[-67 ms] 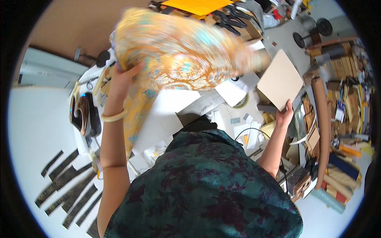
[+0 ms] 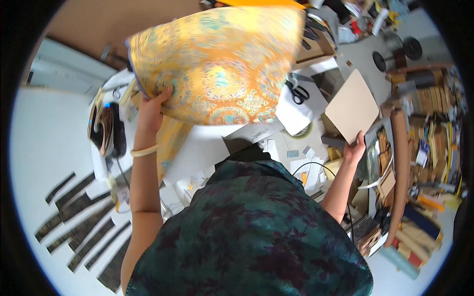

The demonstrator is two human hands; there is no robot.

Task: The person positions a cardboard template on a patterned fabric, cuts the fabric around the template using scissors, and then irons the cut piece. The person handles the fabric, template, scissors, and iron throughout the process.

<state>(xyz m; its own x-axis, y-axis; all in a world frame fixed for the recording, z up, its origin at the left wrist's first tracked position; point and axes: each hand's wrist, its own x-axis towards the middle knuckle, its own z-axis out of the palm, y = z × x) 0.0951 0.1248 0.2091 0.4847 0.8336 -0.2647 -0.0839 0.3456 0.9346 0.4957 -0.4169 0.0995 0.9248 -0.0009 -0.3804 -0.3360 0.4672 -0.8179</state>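
My left hand is closed on the lower left edge of a golden-orange patterned fabric with round blue and white motifs. Spread out in the air, the cloth is slightly blurred toward its upper right. A yellow length of similar fabric hangs below my left hand, over the white table. At the right, my right hand grips the lower corner of a flat beige board, thumb and fingers pinching it. Black-handled scissors lie on a white sheet between the cloth and the board.
An iron stands at the left on the white table. Dark patterned strips lie at lower left. A long brown roll stands on the right, beside shelves of stacked materials. A cardboard box with black tools sits at the back.
The fabric has spread and its right end has swung left, uncovering the scissors. My left hand is slightly lower. The board is still in my right hand, a little farther right and lower.
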